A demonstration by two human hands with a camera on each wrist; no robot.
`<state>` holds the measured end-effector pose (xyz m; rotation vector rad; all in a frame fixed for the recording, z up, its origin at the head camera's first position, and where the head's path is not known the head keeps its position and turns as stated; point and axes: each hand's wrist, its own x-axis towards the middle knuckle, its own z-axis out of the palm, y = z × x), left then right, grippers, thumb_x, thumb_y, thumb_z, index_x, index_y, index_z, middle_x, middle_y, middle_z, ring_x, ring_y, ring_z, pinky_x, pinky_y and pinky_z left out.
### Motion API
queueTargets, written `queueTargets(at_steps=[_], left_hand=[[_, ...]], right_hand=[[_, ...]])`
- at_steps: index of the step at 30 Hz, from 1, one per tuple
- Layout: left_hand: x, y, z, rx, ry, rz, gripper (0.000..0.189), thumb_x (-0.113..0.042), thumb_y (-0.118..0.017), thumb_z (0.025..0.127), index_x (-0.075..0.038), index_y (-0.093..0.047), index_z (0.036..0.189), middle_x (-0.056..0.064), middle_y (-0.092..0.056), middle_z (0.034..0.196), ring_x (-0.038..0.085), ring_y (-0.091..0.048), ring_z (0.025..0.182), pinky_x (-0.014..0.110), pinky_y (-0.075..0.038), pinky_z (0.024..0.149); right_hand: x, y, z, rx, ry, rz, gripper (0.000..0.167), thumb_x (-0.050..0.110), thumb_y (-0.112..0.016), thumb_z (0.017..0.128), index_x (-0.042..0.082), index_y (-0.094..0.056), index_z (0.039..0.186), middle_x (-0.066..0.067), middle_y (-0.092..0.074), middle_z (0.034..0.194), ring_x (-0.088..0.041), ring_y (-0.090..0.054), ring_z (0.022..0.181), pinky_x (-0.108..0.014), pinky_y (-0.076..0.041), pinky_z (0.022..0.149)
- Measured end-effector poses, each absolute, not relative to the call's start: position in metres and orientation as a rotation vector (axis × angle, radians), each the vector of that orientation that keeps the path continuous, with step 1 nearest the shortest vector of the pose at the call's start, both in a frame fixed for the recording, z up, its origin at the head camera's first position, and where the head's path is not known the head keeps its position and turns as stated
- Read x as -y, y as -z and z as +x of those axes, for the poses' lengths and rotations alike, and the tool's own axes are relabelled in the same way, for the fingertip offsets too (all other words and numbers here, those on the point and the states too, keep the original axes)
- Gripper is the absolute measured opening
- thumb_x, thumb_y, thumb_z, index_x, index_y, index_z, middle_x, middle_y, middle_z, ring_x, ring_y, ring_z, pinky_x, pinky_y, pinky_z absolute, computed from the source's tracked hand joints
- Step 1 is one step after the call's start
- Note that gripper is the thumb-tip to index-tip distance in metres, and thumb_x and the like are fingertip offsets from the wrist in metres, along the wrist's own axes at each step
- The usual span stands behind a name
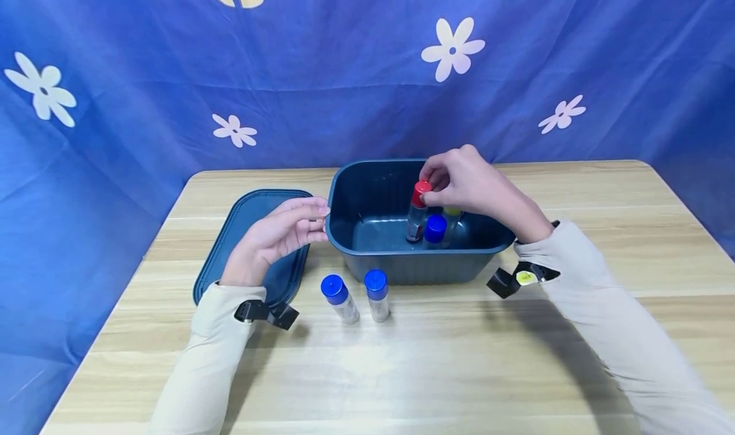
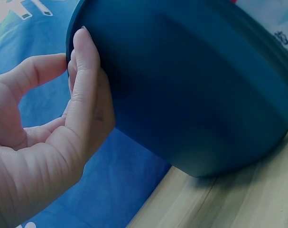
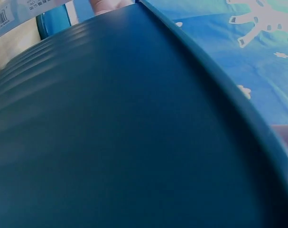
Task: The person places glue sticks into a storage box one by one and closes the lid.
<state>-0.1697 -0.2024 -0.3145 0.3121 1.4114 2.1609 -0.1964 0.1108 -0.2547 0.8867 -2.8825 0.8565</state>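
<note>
A dark teal plastic bin [image 1: 413, 266] stands on the table. My left hand [image 1: 287, 229] touches its left end at the rim; in the left wrist view, the fingers [image 2: 87, 71] lie along the outer wall. Over the bin, my right hand [image 1: 467, 183] pinches the red cap of a small clear bottle [image 1: 416, 221], held upright inside. Beside it in the bin are a blue-capped bottle [image 1: 434, 228] and a yellow-capped bottle [image 1: 453, 212], partly hidden by the right hand. The right wrist view is mostly filled by the bin's outer wall [image 3: 110, 133].
Two clear bottles with blue caps, one on the left [image 1: 341, 298] and one on the right [image 1: 377, 294], stand in front of the bin. A dark teal lid [image 1: 238, 231] lies flat on the wooden table [image 1: 436, 371], left of the bin. A blue flowered cloth [image 1: 344, 71] hangs behind.
</note>
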Motion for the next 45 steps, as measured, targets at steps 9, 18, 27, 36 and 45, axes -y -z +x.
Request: queueTargets(at_steps=[9, 18, 27, 36, 45], left_hand=[[0.205, 0.318, -0.169, -1.393, -2.164, 0.339, 0.028, 0.005, -0.043, 0.099, -0.004, -0.069, 0.093, 0.006, -0.068, 0.085, 0.017, -0.067, 0.079, 0.029, -0.058, 0.077], [0.200, 0.317, -0.169, -1.407, -2.162, 0.331, 0.023, 0.003, -0.047, 0.098, -0.004, -0.069, 0.093, 0.006, -0.068, 0.086, 0.017, -0.066, 0.076, 0.029, -0.058, 0.076], [0.201, 0.318, -0.171, -1.392, -2.150, 0.344, 0.024, 0.002, -0.047, 0.099, -0.005, -0.069, 0.094, 0.007, -0.068, 0.088, 0.018, -0.067, 0.079, 0.030, -0.058, 0.077], [0.202, 0.315, -0.172, -1.377, -2.146, 0.353, 0.023, 0.002, -0.047, 0.099, -0.004, -0.068, 0.095, 0.006, -0.068, 0.088, 0.017, -0.067, 0.080, 0.029, -0.058, 0.077], [0.205, 0.313, -0.172, -1.371, -2.158, 0.364, 0.024, 0.002, -0.046, 0.100, -0.003, -0.069, 0.096, 0.008, -0.068, 0.089, 0.018, -0.067, 0.081, 0.029, -0.058, 0.078]], right_hand=[[-0.113, 0.269, -0.196, 2.891, -0.927, 0.861, 0.018, 0.011, -0.076, 0.079, 0.005, -0.071, 0.096, -0.008, -0.072, 0.088, -0.018, -0.068, 0.076, -0.034, -0.059, 0.074], [-0.125, 0.277, -0.192, 2.881, -1.042, 0.873, 0.025, 0.015, -0.074, 0.085, 0.007, -0.068, 0.108, -0.007, -0.071, 0.098, -0.021, -0.065, 0.091, -0.039, -0.055, 0.082], [-0.132, 0.279, -0.190, 2.817, -1.180, 0.890, 0.027, 0.014, -0.074, 0.086, 0.009, -0.067, 0.112, -0.005, -0.070, 0.103, -0.020, -0.064, 0.097, -0.040, -0.052, 0.089], [-0.159, 0.263, -0.179, 2.412, -1.363, 0.646, 0.015, 0.009, -0.072, 0.087, 0.003, -0.072, 0.100, 0.000, -0.072, 0.094, -0.009, -0.065, 0.083, -0.018, -0.053, 0.077], [-0.209, 0.275, -0.163, 2.096, -2.009, 0.434, 0.014, 0.000, -0.069, 0.087, -0.007, -0.068, 0.099, -0.007, -0.071, 0.082, -0.016, -0.069, 0.072, -0.022, -0.058, 0.067]])
